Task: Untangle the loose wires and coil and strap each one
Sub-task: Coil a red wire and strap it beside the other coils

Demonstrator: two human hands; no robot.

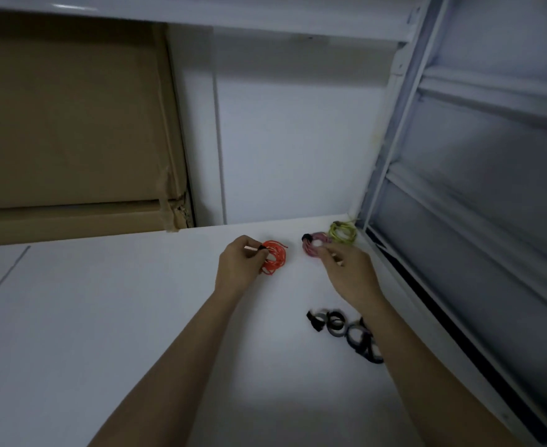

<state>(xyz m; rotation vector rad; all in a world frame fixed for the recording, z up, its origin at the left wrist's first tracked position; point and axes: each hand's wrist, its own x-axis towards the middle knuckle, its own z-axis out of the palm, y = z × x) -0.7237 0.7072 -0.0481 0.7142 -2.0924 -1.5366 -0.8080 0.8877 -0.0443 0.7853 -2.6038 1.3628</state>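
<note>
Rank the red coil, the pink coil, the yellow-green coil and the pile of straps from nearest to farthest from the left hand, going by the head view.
From the left hand:
1. Red coil, held at its fingertips.
2. Pink coil, to the right.
3. Pile of straps and yellow-green coil, both farther right: too close to call.

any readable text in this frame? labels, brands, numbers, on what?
None readable.
Brown cardboard box behind the white table: no print visible.
Orange wire coil, pink wire coil, yellow-green wire coil: no markings can be made out.
Loose black and grey straps: no lettering can be made out; image is dim and soft.
White metal shelf frame: no label visible.
</note>
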